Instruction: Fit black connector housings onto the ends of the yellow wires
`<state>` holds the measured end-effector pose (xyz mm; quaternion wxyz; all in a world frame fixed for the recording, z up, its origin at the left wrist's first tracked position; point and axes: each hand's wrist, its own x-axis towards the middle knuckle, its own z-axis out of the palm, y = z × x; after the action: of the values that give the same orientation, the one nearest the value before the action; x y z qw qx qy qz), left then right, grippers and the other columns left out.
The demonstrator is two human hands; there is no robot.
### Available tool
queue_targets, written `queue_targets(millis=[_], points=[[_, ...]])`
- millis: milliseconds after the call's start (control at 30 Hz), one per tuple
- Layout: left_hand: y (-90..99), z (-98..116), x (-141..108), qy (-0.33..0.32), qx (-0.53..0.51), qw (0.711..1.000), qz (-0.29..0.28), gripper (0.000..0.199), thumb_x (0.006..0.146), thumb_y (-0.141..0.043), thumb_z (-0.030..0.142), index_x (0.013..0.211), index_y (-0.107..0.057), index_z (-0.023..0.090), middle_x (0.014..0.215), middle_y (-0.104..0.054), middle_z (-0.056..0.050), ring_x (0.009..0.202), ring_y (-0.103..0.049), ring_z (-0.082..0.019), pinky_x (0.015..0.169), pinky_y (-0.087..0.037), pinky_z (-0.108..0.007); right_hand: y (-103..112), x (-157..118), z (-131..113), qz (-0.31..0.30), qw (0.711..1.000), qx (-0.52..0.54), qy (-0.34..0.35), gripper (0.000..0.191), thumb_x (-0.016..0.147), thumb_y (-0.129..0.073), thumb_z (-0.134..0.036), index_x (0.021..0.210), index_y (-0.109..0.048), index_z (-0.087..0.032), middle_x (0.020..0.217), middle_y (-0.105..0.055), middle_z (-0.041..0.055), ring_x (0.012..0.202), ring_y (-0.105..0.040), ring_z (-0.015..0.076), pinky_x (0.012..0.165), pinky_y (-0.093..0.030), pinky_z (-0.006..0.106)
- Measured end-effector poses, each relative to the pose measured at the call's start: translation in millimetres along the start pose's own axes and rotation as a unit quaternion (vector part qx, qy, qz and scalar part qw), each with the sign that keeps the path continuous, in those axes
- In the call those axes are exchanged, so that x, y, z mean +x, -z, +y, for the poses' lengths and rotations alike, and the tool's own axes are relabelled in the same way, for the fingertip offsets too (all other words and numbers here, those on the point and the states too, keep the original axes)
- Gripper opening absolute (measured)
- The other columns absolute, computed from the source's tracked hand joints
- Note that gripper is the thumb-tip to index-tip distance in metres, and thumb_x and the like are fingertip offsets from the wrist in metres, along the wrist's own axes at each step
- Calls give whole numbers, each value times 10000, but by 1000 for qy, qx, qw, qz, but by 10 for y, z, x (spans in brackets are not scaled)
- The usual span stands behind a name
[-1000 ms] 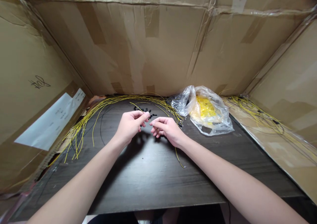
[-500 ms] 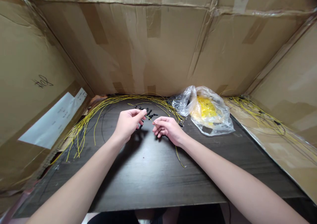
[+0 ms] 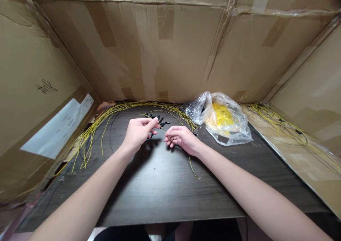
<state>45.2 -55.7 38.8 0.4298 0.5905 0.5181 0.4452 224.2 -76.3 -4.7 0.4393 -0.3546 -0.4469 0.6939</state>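
Both hands are barely shifted since the earlier frame. A yellow wire [image 3: 165, 133] is held in the nearly closed fingers of the right hand [image 3: 182, 138], just beside the small black plastic pieces [image 3: 160, 121]; whether the left hand [image 3: 138, 134] grips anything cannot be told.

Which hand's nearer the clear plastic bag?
Right. The right hand is just left of the clear plastic bag; the left hand is farther left, beyond the right hand.

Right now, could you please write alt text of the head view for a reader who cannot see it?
A bare left hand and right hand pinch a yellow wire over a dark table, near small black pieces, looped yellow wires and a clear plastic bag.
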Motion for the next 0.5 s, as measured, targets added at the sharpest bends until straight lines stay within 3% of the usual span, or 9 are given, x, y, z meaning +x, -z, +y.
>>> queue_targets(millis=[500], points=[[24, -57, 35, 4, -28, 999, 32, 436, 728, -734, 527, 822, -729, 100, 827, -734, -142, 537, -612, -128, 424, -395, -199, -23, -8, -18, 3, 1000, -16, -12, 169, 708, -722, -261, 758, -634, -126, 705, -697, 80, 580, -635, 134, 538, -501, 231]])
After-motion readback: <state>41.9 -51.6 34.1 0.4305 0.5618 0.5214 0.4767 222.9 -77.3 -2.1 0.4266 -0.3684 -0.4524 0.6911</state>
